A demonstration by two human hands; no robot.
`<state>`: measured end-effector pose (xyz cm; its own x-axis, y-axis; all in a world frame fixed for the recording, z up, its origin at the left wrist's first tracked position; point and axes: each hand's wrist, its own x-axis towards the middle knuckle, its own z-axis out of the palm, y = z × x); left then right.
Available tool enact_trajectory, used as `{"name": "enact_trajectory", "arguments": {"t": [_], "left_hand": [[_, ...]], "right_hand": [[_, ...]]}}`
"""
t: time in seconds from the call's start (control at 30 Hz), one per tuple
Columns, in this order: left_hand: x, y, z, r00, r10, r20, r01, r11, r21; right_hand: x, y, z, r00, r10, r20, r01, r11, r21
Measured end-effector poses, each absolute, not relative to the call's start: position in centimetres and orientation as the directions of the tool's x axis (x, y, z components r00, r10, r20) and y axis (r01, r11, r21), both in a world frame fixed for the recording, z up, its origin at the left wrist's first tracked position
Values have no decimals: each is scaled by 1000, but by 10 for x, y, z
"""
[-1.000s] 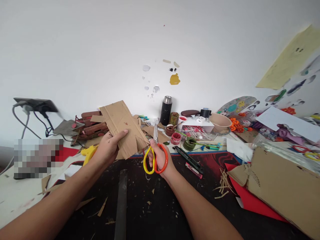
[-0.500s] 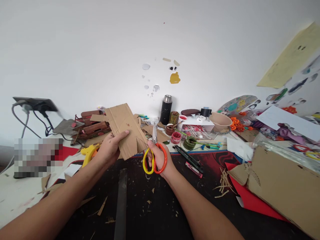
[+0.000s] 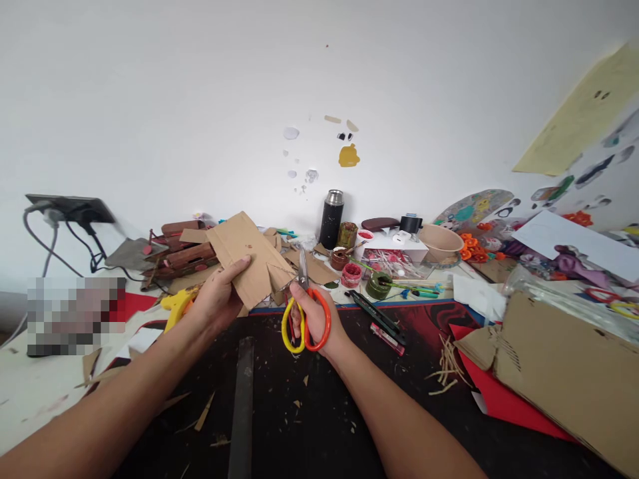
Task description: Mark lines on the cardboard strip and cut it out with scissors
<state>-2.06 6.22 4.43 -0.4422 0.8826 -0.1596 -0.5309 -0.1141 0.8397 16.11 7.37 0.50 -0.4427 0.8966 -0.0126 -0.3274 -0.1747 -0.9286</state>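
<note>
My left hand (image 3: 219, 296) grips a piece of brown cardboard (image 3: 249, 249) by its lower left edge, thumb on the face and fingers behind. A slit runs into the cardboard's lower right part. In my right hand (image 3: 319, 316) is a pair of scissors (image 3: 303, 266) with one yellow and one orange-red handle loop, blades pointing up. The fingers of that hand are also close against the cardboard's lower right corner, and they seem to touch it. The blades stand just right of the cardboard, apart from the slit.
A metal ruler-like strip (image 3: 242, 406) and cardboard scraps lie on the dark mat (image 3: 289, 439). Behind are a black flask (image 3: 331, 219), paint jars (image 3: 351, 273) and a bowl (image 3: 440, 243). A yellow glue gun (image 3: 176, 306) lies left, stacked cardboard (image 3: 569, 372) right.
The cardboard has tilted further to the left and dropped slightly. The scissors have shifted a little left, their blades leaning more to the left. Both hands keep their hold.
</note>
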Motion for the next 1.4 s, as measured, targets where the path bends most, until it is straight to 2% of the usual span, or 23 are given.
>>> {"name": "enact_trajectory", "arguments": {"t": [0.27, 0.47, 0.63, 0.77, 0.93, 1.0, 1.1, 1.27, 1.4], "left_hand": [[-6, 54, 37, -365, 917, -159, -506, -52, 861], [-2, 52, 39, -415, 905, -96, -485, -132, 864], [0, 50, 42, -416, 893, -170, -507, -72, 859], [-1, 51, 46, -417, 891, -178, -529, -79, 845], [-10, 55, 64, -492, 869, -45, -495, -237, 836], [-15, 55, 70, -495, 869, -19, -473, -251, 845], [-24, 56, 73, -452, 889, -70, -492, -183, 851], [-44, 63, 76, -444, 884, -145, -531, -129, 837], [-63, 68, 84, -468, 864, -188, -537, -108, 837]], "right_hand": [[162, 72, 7, -435, 901, -9, -307, -157, -939], [160, 71, 5, -416, 910, -1, -310, -143, -940], [160, 69, 7, -433, 901, 34, -310, -114, -944], [159, 68, 7, -443, 896, 41, -323, -116, -939], [153, 62, 2, -501, 865, -26, -264, -182, -947], [151, 60, 1, -539, 841, -49, -224, -199, -954], [153, 62, 2, -543, 839, -48, -207, -188, -960], [161, 69, 5, -529, 848, -37, -272, -210, -939], [164, 67, 8, -612, 791, -19, -248, -214, -945]]}}
